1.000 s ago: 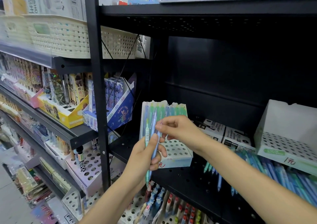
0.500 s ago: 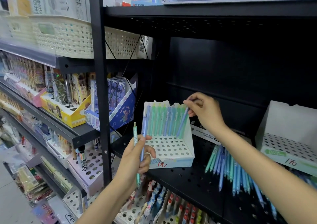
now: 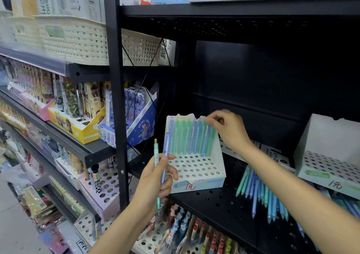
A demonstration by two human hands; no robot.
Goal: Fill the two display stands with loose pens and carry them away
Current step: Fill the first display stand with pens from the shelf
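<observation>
While gripping two pens (image 3: 163,168) upright at lower centre, one mint green and one pale blue, left hand (image 3: 155,183) curled round them in front of the near display stand's (image 3: 196,183) left corner. Right hand (image 3: 227,129) just right of centre, fingers bent, pinching the top of the last pen at the right end of the row of blue and green pens (image 3: 191,139) standing along the stand's back wall. Front rows of holes in that stand unfilled. Stand resting on the black perforated shelf (image 3: 218,203), price label facing forward. To its right, a pile of loose pens (image 3: 259,193) lying flat on the shelf. At the right edge, the second display stand (image 3: 329,168), white, holes bare. At left, neighbouring shelves with boxed stationery; cream woven baskets (image 3: 78,39) at upper left.
</observation>
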